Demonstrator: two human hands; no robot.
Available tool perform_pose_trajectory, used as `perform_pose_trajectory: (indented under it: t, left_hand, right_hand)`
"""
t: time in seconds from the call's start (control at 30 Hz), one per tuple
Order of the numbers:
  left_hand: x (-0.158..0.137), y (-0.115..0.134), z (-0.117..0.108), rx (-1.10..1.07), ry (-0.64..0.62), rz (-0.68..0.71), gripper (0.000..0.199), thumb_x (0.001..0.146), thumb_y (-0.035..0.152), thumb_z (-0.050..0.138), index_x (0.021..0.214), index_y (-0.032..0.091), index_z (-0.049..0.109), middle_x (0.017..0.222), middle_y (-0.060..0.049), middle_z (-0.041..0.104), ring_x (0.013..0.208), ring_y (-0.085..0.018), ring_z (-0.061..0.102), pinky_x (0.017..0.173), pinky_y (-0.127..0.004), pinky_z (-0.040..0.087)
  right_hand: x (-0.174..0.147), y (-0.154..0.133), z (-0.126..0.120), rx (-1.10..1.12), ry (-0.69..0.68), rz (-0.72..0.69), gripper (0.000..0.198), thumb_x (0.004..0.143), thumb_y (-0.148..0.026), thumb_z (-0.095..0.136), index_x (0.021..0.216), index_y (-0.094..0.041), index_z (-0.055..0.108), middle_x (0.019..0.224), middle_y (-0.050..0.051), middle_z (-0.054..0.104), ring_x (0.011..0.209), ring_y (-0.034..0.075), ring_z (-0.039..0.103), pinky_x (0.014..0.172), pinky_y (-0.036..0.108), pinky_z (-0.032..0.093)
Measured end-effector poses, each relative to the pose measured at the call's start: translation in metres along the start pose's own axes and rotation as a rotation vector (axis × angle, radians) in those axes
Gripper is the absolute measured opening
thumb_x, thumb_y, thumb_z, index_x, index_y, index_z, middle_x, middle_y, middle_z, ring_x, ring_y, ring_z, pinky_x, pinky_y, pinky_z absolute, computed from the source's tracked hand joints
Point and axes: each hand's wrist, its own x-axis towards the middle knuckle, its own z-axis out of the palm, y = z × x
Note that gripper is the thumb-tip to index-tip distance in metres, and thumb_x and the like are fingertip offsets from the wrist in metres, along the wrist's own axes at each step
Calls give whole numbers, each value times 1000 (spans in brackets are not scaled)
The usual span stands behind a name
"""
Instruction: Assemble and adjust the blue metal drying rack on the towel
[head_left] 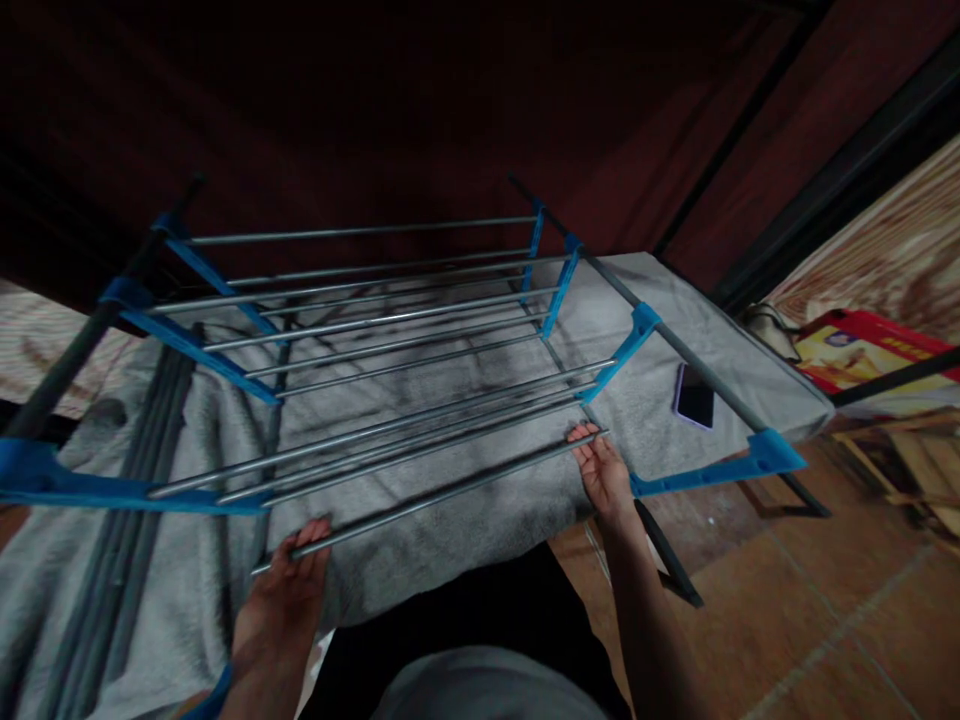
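A thin metal rod [442,497] runs across in front of me, held near its two ends. My left hand [289,572] is closed around its left end, palm up. The right end rests in the curled fingers of my right hand [602,470]. Beyond the rod stands a partly assembled rack, its thin metal bars [390,320] spanning blue plastic brackets [199,345] on each side. Grey poles [686,355] join the brackets. The front right bracket [720,470], nearest my right hand, has no bar in the part I can see.
A grey fleece cover [450,550] lies under the rack. Several loose grey poles [135,520] lie on it at left. A phone [694,397] rests at right, with a red and yellow box [862,350] beyond. A wooden stool [900,465] stands on the tiled floor [832,620].
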Motion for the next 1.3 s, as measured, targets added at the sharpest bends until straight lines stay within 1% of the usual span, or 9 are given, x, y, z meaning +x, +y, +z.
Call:
perform_pose_trajectory:
  t: [0.13,0.27,0.37,0.57,0.77,0.87,1.13,1.23,1.3]
  left_hand:
    - [-9,4,10,-29,75,-46,12,83,21,65,74,22,72,100,-5,78,116,-21,69,113,-38,50]
    - [-18,6,18,-86,49,-38,15,88,20,63,76,19,72,96,-6,78,104,-19,72,104,-35,55]
    - [-21,5,19,-115,32,-2,9,88,20,68,81,16,72,96,-8,78,99,-19,74,97,-33,58]
    - [-25,1,19,-153,5,4,9,86,22,76,87,14,72,97,-9,79,100,-20,75,96,-33,57]
    - [-26,-3,17,-168,-19,48,17,76,21,86,78,16,70,92,-6,79,94,-20,76,97,-37,57]
    - [-27,-4,17,-139,-66,53,21,73,23,89,80,16,70,93,-6,80,96,-21,76,94,-36,57]
    - [-35,-5,22,-109,-131,60,30,68,19,91,88,17,69,95,-7,78,99,-21,74,87,-32,57]
    - [-38,-6,25,-85,-158,88,30,68,20,92,87,18,68,90,-5,76,99,-21,73,86,-32,57]
    - [-39,-9,27,-70,-153,109,30,67,20,92,85,18,67,85,-3,74,94,-19,73,84,-31,57]
  right_hand:
    - [0,0,-2,-28,12,-9,24,83,-33,78,103,-21,71,106,5,74,106,19,71,111,46,51]
    - [0,-1,-5,-60,15,-21,24,83,-32,77,104,-21,71,109,5,74,109,19,70,112,45,49]
    - [1,-1,-9,-81,11,-17,24,83,-32,77,104,-21,71,110,5,73,109,19,70,114,46,48]
    - [4,-1,-16,-124,3,-40,28,81,-35,79,105,-22,70,110,5,72,109,18,69,115,45,46]
    - [1,-4,-12,-130,-5,-34,26,79,-35,81,100,-22,71,108,3,73,106,16,70,117,41,44]
    - [0,-6,-11,-118,-19,-27,23,80,-33,81,97,-23,71,105,1,72,103,13,70,119,38,42]
    - [6,-5,-23,-150,-69,-61,25,76,-34,82,97,-25,72,111,1,73,110,17,69,121,41,40]
    - [9,-5,-26,-170,-75,-75,23,76,-33,83,95,-26,72,110,1,73,113,17,68,121,43,40]
    - [10,-5,-28,-180,-75,-84,22,76,-32,83,94,-26,72,109,0,73,113,17,68,120,44,41]
